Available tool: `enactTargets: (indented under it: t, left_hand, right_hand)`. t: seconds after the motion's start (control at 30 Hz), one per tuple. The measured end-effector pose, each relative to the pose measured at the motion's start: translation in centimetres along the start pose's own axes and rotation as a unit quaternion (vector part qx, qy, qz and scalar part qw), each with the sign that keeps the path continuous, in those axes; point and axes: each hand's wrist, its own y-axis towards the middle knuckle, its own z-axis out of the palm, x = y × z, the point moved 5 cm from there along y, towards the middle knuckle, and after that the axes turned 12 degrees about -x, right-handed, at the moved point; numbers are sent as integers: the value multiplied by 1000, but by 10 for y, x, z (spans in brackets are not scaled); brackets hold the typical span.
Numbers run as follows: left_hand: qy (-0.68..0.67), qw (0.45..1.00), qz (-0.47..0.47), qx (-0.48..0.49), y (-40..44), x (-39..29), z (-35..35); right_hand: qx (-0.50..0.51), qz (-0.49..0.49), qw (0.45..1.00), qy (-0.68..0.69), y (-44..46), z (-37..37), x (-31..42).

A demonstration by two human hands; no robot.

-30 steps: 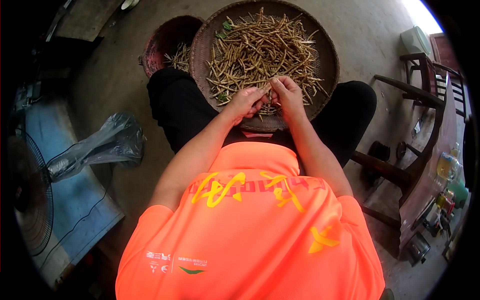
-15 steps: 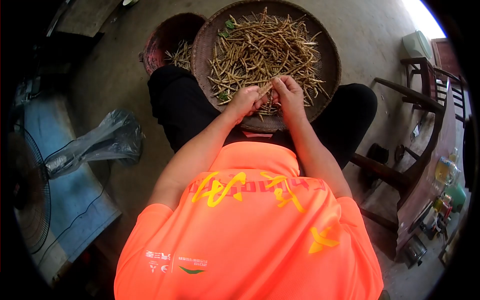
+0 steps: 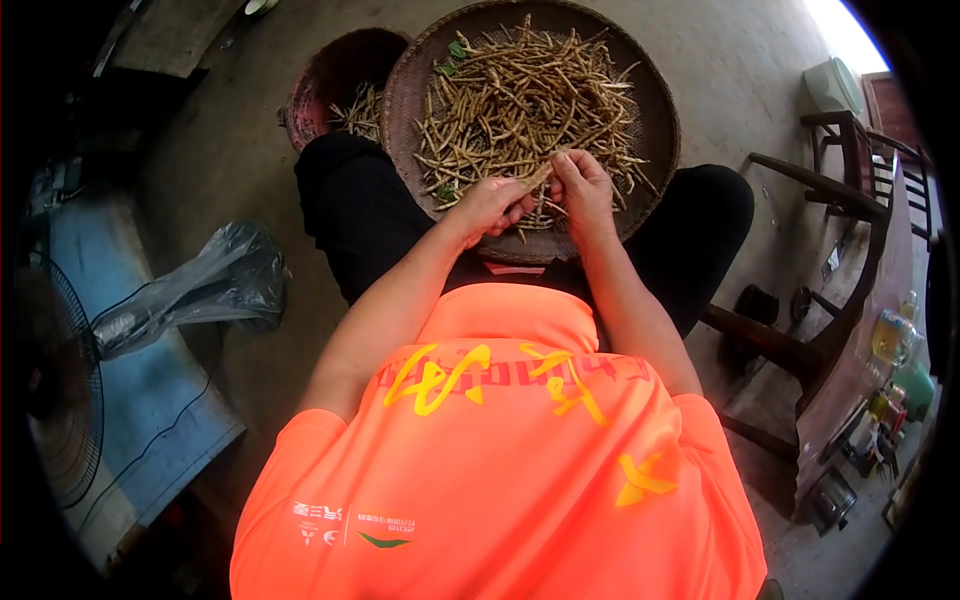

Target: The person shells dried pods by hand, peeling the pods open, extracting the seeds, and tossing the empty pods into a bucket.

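Observation:
A round woven tray (image 3: 398, 130) rests across my lap, heaped with dry tan bean pods (image 3: 530, 95) and a few green leaves (image 3: 457, 49). Over its near part, my left hand (image 3: 492, 208) is closed around one end of a bean pod (image 3: 538, 177). The thumb and fingers of my right hand (image 3: 583, 190) pinch the same pod at its other end. Any beans inside my curled left fingers are hidden.
Beyond my left knee stands a reddish bucket (image 3: 305, 95) with some pods in it. To the left are a fan (image 3: 65, 380), a blue board (image 3: 170, 400) and a plastic bag (image 3: 225, 275). Wooden chairs (image 3: 850, 195) and a table (image 3: 865, 340) with bottles are on the right.
Both hands have shifted slightly to the right over the tray, and the left fingers look a little looser. The pod is still between them.

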Motion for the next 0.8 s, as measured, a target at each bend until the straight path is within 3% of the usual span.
enactTargets:
  t: [0.27, 0.33, 0.47, 0.63, 0.8]
  left_hand:
    - [33, 999, 24, -9, 5, 5, -2]
    - [44, 996, 49, -52, 7, 6, -6]
    - [36, 998, 29, -50, 9, 7, -8]
    - [-94, 996, 5, 9, 2, 2, 0]
    - [-119, 993, 22, 14, 3, 3, 0]
  right_hand:
    - [15, -19, 1000, -17, -1, 1, 0]
    - [22, -21, 999, -27, -3, 4, 1]
    - [10, -16, 1000, -13, -2, 3, 1]
    - [-26, 8, 998, 48, 7, -9, 3]
    - [-26, -8, 999, 25, 6, -7, 8]
